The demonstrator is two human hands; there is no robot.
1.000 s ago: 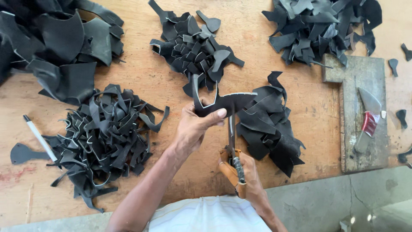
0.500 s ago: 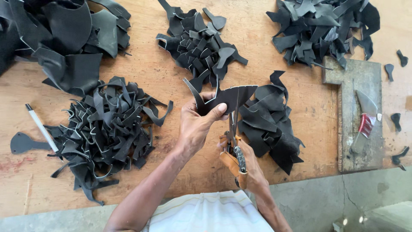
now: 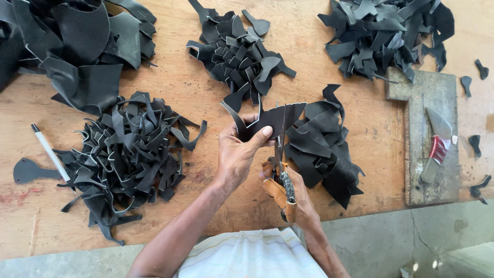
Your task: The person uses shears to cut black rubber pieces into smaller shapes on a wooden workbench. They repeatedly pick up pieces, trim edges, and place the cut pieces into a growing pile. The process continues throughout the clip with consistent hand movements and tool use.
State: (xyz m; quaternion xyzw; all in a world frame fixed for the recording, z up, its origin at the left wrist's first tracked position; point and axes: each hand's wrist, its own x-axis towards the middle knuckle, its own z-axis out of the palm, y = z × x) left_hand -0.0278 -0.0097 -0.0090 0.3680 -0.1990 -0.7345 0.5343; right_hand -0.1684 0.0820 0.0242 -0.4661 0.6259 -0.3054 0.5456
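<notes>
My left hand point(image 3: 237, 153) pinches a flat black leather piece point(image 3: 267, 119) above the wooden table point(image 3: 206, 98), thumb on top of it. My right hand point(image 3: 296, 193) grips a pair of scissors point(image 3: 281, 172) with tan wrapped handles. The blades point away from me and run up into the leather piece near its middle. A pile of black leather pieces point(image 3: 321, 146) lies just right of the hands.
A heap of thin black offcut strips point(image 3: 123, 154) lies at left, larger black sheets point(image 3: 77, 46) far left, two more piles of cut pieces point(image 3: 242, 51) point(image 3: 386, 33) at the back. A white pen point(image 3: 49, 152), a grey stone slab point(image 3: 429, 144) with a red-handled knife point(image 3: 437, 146).
The hands, leather piece and scissors stay in nearly the same place. The view has shifted slightly; the scissors sit a little further into the piece.
</notes>
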